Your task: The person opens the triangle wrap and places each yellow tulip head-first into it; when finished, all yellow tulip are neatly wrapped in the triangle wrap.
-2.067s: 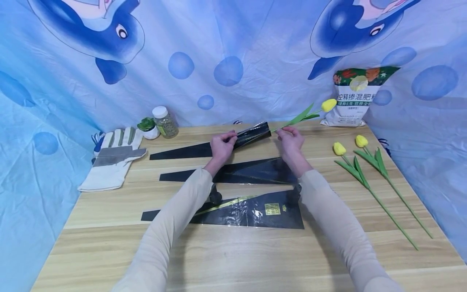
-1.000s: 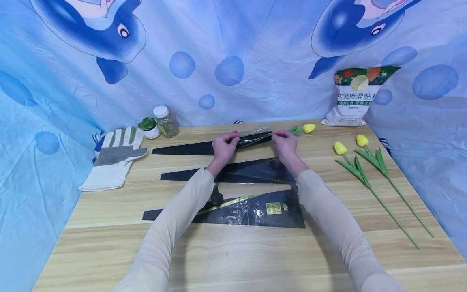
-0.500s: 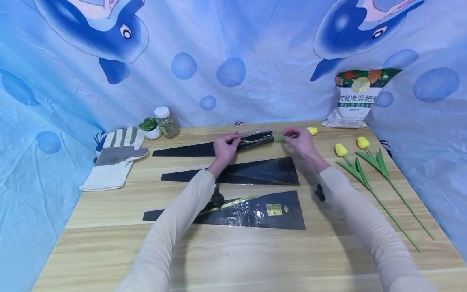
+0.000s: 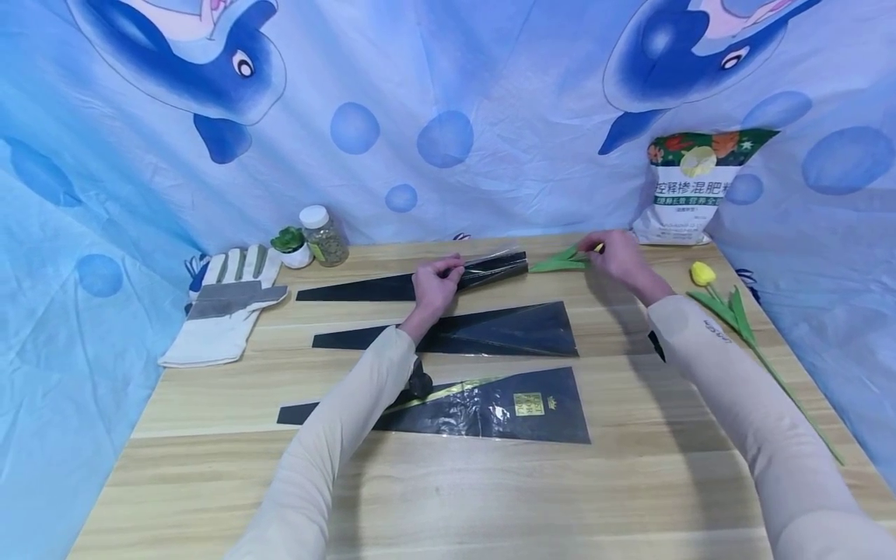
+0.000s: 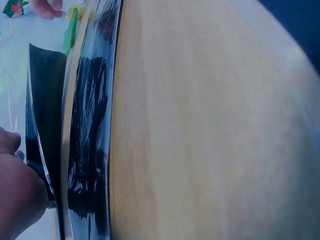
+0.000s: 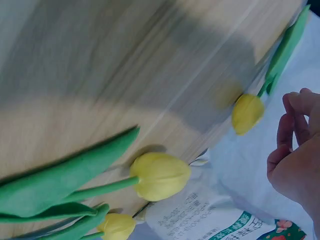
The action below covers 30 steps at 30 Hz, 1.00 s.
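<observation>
My left hand (image 4: 435, 288) pinches the upper edge of the rearmost black flower sleeve (image 4: 364, 288), near its wide end. In the left wrist view that sleeve (image 5: 47, 95) stands partly raised beside the fingers. A yellow tulip (image 4: 560, 260) lies with its stem inside the sleeve, its green leaves and bloom sticking out at the right. My right hand (image 4: 619, 260) hovers over the bloom and hides most of it. In the right wrist view the loosely curled fingers are apart from that tulip's bloom (image 6: 247, 114) and hold nothing.
Two more black sleeves, a middle one (image 4: 504, 330) and a gold-printed front one (image 4: 483, 408), lie flat. Tulips (image 6: 160, 176) lie at the right, one hidden under the right arm in the head view. Behind stand a fertilizer bag (image 4: 682, 194), jar (image 4: 325, 241) and potted plant (image 4: 292, 249); gloves (image 4: 224, 311) lie left.
The tulip has slid leftward into the rear sleeve. My right hand has let go of the sleeve's mouth and moved right over the bloom. My left hand keeps its pinch.
</observation>
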{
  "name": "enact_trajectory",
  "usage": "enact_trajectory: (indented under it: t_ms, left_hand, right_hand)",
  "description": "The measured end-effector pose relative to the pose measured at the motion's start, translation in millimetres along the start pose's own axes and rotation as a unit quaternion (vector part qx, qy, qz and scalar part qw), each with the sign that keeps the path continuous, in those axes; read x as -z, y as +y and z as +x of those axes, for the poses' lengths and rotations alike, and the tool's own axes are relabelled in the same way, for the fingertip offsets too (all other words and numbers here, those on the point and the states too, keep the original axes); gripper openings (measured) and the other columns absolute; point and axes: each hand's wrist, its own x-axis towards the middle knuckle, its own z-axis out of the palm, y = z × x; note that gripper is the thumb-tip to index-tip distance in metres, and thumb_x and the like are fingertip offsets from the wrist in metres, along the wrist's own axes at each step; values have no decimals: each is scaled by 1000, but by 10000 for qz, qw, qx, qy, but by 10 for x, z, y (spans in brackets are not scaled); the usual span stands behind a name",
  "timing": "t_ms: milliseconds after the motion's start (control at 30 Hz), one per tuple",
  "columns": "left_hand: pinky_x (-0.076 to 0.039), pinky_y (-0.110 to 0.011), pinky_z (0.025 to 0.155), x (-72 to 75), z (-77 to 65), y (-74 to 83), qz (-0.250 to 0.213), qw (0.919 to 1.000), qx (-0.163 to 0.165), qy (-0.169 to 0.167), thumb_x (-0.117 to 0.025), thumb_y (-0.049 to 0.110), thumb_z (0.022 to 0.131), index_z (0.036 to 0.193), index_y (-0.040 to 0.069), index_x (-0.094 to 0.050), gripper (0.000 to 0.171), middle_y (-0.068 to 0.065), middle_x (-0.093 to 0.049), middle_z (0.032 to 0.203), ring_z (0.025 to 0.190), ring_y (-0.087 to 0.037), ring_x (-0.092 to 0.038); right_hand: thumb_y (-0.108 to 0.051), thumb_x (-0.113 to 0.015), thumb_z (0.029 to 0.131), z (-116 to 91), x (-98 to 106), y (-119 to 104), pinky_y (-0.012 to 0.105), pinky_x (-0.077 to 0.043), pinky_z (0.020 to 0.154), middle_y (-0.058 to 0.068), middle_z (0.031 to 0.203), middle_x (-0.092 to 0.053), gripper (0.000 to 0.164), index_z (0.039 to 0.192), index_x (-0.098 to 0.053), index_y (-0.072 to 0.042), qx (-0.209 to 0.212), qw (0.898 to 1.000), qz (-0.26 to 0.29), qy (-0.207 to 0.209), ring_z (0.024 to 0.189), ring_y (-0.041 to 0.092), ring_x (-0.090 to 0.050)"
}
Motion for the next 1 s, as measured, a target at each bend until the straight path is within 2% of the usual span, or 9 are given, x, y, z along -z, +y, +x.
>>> enact_trajectory:
  t_ms: [133,300,567,800,1000]
  left_hand:
    - [-51,-28,94,-9,-7,4,37,10000,-7,-23,-76,4,89,96,4,-80,9,-7,-73,113,110,-20,-67]
    - [-52,-28,94,-17,-17,0,34,10000,-27,12,-76,3,88,96,3,-80,9,-7,-73,112,110,-21,-68]
    - [-51,-28,95,-11,-21,15,111,9999,-75,17,-76,4,89,97,3,-80,9,-7,-73,112,110,-21,-67]
    - [-49,-28,97,-1,-18,6,173,9998,-36,-15,-76,5,89,97,4,-80,9,-6,-73,112,112,-21,-67]
    - [-50,-28,96,15,-20,3,106,9999,-14,-81,-75,4,89,97,4,-80,9,-6,-73,114,112,-20,-66]
  right_hand:
    - [5,-61,89,40,20,41,54,-44,89,21,103,-71,20,103,-75,0,5,9977,-654,-165,96,39,-63]
    - [-2,-69,89,91,-34,70,56,-34,92,17,107,-72,17,104,-76,-5,87,9931,-1120,-331,101,41,-56]
    - [1,-68,89,126,-93,79,55,-26,81,17,112,-71,21,105,-77,-8,25,9910,-1285,-372,95,43,-44]
    - [2,-66,89,144,-123,102,55,-24,82,20,115,-69,22,105,-77,-7,-47,9903,-1320,-437,95,44,-42]
    - [4,-64,88,158,-148,118,57,-25,82,20,111,-69,22,102,-77,-7,55,9910,-1286,-380,94,45,-43]
